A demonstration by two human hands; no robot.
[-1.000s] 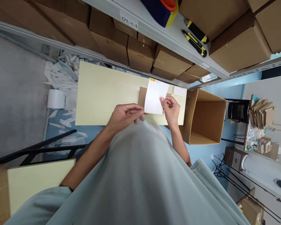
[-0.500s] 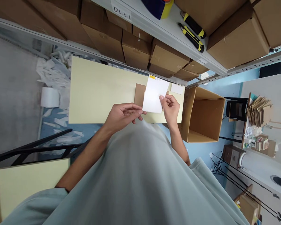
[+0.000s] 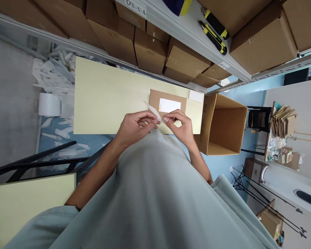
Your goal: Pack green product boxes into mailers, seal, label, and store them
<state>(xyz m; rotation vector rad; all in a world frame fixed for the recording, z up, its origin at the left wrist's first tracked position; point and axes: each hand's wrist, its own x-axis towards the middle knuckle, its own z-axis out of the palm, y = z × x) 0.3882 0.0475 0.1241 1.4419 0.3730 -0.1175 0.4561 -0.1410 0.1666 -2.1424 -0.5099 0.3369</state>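
Head view: your left hand (image 3: 138,126) and right hand (image 3: 180,126), mid-frame, both pinch the white paper sheet (image 3: 153,111) in closed fingertips, sheet tilted nearly edge-on. Brown cardboard mailer (image 3: 154,98) with white label (image 3: 170,105) lies just beyond, on the pale yellow tabletop (image 3: 106,100). Open cardboard box (image 3: 225,129) right of the tabletop; two utility knives (image 3: 214,31) on shelf, upper right.

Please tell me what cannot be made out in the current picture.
All in the head view:
- Printing on the thin white sheet between both hands: it is tilted nearly edge-on.
- Text on the white label on the flat brown cardboard piece: too small.
- The rest of the navy-and-yellow object: cut off by the top edge.
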